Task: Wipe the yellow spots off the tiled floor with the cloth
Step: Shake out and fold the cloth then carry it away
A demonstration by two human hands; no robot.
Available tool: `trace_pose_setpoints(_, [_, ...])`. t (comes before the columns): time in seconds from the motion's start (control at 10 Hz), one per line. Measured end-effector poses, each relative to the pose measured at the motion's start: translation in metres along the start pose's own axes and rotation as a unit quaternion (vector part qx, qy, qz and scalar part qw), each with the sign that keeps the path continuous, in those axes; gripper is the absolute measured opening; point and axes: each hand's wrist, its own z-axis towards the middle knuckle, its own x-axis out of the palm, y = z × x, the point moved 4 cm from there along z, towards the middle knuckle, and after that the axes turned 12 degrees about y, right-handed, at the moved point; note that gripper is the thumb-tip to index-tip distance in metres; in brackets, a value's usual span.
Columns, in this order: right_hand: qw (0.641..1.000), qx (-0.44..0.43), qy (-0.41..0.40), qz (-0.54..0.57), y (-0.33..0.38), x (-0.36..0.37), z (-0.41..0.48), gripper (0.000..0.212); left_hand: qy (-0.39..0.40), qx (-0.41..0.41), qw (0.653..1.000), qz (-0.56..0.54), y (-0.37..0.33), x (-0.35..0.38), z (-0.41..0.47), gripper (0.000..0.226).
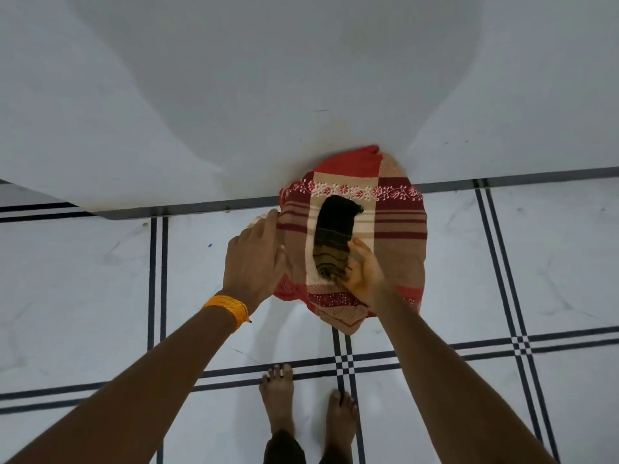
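Note:
A red, maroon and beige patterned cloth (392, 236) is bunched against the base of the white wall, over the white tiled floor (83, 279). My left hand (256, 254), with an orange wristband, grips the cloth's left edge. My right hand (363, 272) holds the lower end of a dark brown-black cloth strip (335, 232) that lies on the patterned cloth's middle. A faint yellowish smear (335, 128) shows on the wall just above the cloth. A small yellowish speck (144, 224) sits on the floor by the skirting to the left.
The white wall (201, 78) fills the upper half and meets the floor at a dark skirting line (184, 211). The tiles carry double dark stripes (157, 279). My bare feet (278, 396) stand just below the cloth. A tiny blue fleck (210, 245) lies left of my left hand.

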Motion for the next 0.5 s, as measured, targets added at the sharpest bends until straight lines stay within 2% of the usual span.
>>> trace_pose_setpoints(0.1, [1.000, -0.007, 0.002, 0.019, -0.015, -0.008, -0.006, 0.092, 0.007, 0.008, 1.000, -0.021, -0.002, 0.001, -0.001, 0.067])
trace_pose_setpoints(0.2, [0.999, -0.017, -0.012, -0.041, -0.011, -0.001, -0.018, 0.081, 0.008, 0.007, 0.999, -0.032, -0.010, -0.008, -0.005, 0.071])
trace_pose_setpoints(0.3, [0.994, -0.026, -0.014, -0.107, 0.000, 0.010, -0.023, 0.085, 0.013, 0.000, 1.000, -0.026, -0.015, -0.018, -0.006, 0.071])
trace_pose_setpoints(0.4, [0.985, -0.051, -0.038, -0.159, 0.001, 0.014, -0.023, 0.067, 0.023, 0.002, 1.000, -0.008, -0.018, -0.021, -0.008, 0.063])
trace_pose_setpoints(0.5, [0.964, -0.030, -0.072, -0.253, -0.010, 0.015, -0.032, 0.054, 0.036, -0.009, 0.999, -0.002, -0.019, -0.021, -0.011, 0.069])
